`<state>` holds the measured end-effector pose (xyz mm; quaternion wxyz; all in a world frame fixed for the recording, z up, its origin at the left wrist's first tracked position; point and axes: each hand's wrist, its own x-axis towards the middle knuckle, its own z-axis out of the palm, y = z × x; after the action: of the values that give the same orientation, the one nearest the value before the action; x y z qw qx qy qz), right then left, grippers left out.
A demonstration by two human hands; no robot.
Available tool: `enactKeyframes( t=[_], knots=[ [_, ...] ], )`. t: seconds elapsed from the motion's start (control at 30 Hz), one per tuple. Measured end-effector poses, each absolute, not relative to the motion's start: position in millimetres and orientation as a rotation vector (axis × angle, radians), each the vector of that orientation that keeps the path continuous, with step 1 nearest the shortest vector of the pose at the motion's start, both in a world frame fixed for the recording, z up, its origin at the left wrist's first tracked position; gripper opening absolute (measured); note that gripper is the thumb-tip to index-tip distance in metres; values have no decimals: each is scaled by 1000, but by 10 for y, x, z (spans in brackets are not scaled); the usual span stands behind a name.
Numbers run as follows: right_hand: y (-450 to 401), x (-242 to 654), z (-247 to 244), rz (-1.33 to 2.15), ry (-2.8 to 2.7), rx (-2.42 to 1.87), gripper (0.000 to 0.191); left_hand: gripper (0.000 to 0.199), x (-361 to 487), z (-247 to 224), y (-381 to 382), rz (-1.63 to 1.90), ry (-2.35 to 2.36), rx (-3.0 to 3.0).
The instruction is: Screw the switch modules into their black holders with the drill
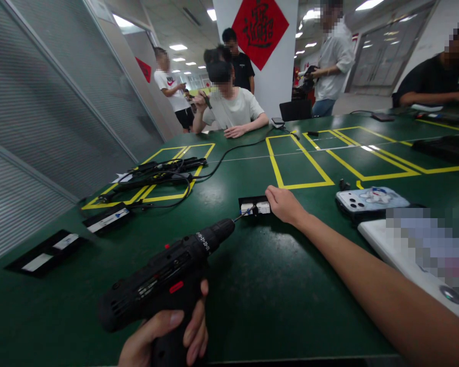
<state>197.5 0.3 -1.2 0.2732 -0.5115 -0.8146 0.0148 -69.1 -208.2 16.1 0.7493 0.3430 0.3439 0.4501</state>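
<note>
My left hand (153, 331) is wrapped round the grip of a black cordless drill (164, 275), with the thumb on the near side and fingertips round the front. The drill points away to the right, and its thin bit (240, 217) reaches a small black plate (245, 200). White blocks or labels (263, 207) sit on that plate; I cannot tell whether the bit touches a screw. At the plate's right end, my right hand (285, 204) is closed on its edge, fingertips partly hidden.
Two similar black plates (107, 216) with white patches lie at left, near tangled black cables (164, 173). A phone (373, 198) and a white device (375, 237) lie at right. Yellow tape (306, 185) marks rectangles on the green table. Across it sits a person (237, 107); others are around.
</note>
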Motion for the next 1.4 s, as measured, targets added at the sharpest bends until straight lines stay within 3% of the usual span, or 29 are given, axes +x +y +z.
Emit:
enactKeyframes(
  t=[0.57, 0.87, 1.4],
  knots=[
    [22, 1975, -40, 65, -2146, -1296, 20, 36, -696, 158, -2080, 974, 735, 745],
    [-156, 1916, 159, 91, -2169, -1036, 16, 35, -702, 151, -2075, 981, 721, 765],
    [-235, 1844, 173, 205, -2209, -980, 23, 34, -688, 171, -2082, 984, 749, 736]
  ],
)
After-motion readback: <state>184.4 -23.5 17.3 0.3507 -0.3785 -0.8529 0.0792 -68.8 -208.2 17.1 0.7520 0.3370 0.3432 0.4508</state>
